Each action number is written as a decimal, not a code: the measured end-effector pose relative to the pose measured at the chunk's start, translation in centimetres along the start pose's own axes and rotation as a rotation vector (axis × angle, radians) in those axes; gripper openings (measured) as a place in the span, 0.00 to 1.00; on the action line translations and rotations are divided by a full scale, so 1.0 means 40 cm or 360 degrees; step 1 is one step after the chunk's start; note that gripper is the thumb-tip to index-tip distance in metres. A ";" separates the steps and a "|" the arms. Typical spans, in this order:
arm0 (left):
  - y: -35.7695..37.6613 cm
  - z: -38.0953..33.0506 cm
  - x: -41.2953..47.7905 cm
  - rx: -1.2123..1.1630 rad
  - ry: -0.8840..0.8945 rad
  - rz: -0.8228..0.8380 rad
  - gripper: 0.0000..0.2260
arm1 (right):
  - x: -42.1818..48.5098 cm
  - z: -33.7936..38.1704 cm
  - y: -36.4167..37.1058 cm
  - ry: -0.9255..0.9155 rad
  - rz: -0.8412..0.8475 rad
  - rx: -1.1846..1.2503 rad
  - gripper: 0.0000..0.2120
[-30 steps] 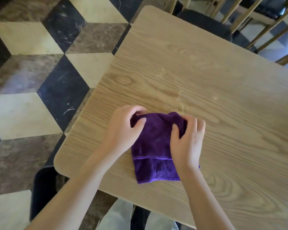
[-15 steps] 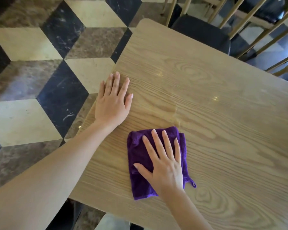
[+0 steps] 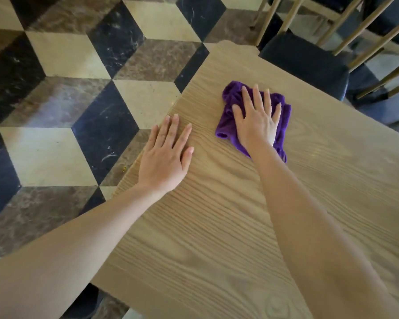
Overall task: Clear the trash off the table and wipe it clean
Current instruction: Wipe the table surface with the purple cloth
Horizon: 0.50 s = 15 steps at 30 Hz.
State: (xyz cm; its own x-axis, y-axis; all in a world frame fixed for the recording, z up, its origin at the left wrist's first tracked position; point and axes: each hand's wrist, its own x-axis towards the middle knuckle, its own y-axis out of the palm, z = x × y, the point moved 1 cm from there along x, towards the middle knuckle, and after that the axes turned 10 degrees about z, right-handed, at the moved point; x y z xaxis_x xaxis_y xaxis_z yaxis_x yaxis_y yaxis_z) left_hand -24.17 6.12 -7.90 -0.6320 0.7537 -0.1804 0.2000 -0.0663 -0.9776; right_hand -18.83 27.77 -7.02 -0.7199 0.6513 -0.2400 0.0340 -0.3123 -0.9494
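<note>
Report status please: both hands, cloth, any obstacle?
Left hand flat on table. Right hand open, pressing purple cloth. No trash visible.

Both forearms are bare, sleeveless to the frame edge, and both hands ungloved.

Cloth [image 3: 228, 120] middle hidden under right hand [image 3: 257, 120], table [image 3: 217, 226] (near edge) cut off

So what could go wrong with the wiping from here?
The purple cloth is bunched under the flat right hand, so it may smear rather than wipe evenly. It sits near the table far corner, so a long stroke could carry it off the edge. The left hand leans by the side edge and might slip.
</note>
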 end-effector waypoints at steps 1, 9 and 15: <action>0.001 -0.001 0.000 0.0009 0.0003 -0.0008 0.25 | 0.033 -0.004 -0.008 -0.0030 0.0006 -0.0010 0.26; -0.005 -0.003 0.001 0.0040 -0.0014 0.0045 0.25 | -0.075 -0.040 0.003 -0.0124 0.0008 -0.0043 0.24; -0.015 -0.005 0.000 0.0030 -0.0031 0.0072 0.26 | -0.412 -0.126 0.048 -0.0083 0.0034 -0.0169 0.25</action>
State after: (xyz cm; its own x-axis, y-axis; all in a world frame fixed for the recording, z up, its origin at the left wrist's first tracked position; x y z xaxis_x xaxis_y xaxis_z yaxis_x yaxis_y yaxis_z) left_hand -24.13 6.30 -7.31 -0.6373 0.7366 -0.2266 0.2150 -0.1124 -0.9701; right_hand -3.40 19.91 -5.92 -0.7533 0.6074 -0.2522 0.1211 -0.2488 -0.9610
